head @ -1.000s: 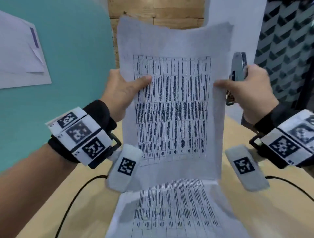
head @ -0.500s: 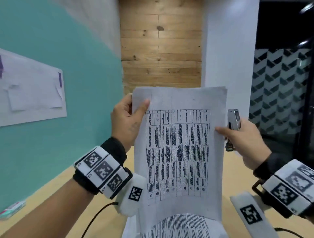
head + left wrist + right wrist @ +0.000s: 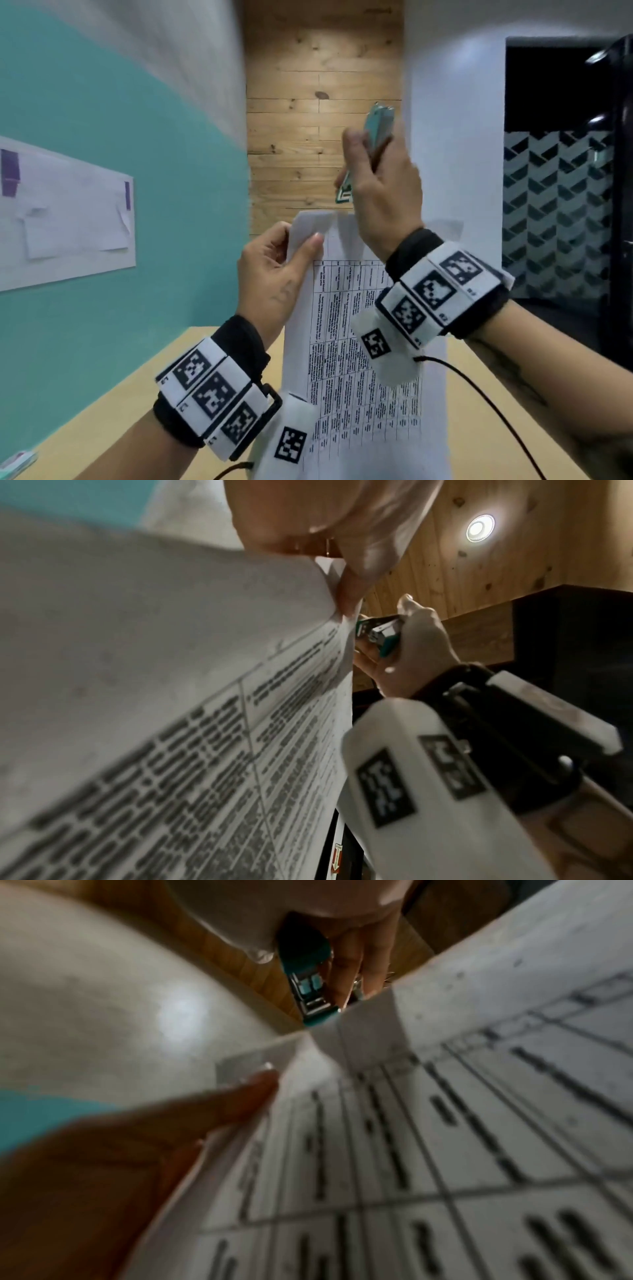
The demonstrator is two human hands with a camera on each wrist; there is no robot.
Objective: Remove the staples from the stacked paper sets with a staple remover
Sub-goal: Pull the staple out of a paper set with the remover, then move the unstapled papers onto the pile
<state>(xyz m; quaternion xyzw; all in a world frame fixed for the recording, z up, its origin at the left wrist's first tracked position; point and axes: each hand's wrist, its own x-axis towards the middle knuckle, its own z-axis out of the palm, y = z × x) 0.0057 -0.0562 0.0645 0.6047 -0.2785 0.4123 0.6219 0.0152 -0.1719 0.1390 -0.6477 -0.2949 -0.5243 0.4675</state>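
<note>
1. The person holds a printed paper set upright in the air above the wooden table, its table of text facing them.
2. The left hand pinches the sheet's upper left corner, thumb pressed on the front and the other fingers curled behind the page.
3. That corner is bent a little, and from the left wrist view the fingertips nip the very edge of the paper.
4. The right hand is raised above the top edge of the page, fingers wrapped round a teal staple remover.
5. The tool stands roughly on end in that grip; its lower tip hangs just above the paper's top edge, close to the pinched corner, and I cannot tell whether it touches the sheet.
6. In the right wrist view the staple remover points down at the top edge of the paper, with the left thumb lying just beside it on the sheet.
7. No staple can be made out; that spot is too blurred.
8. A white board with papers pinned on it hangs on the teal wall to the left.
</note>
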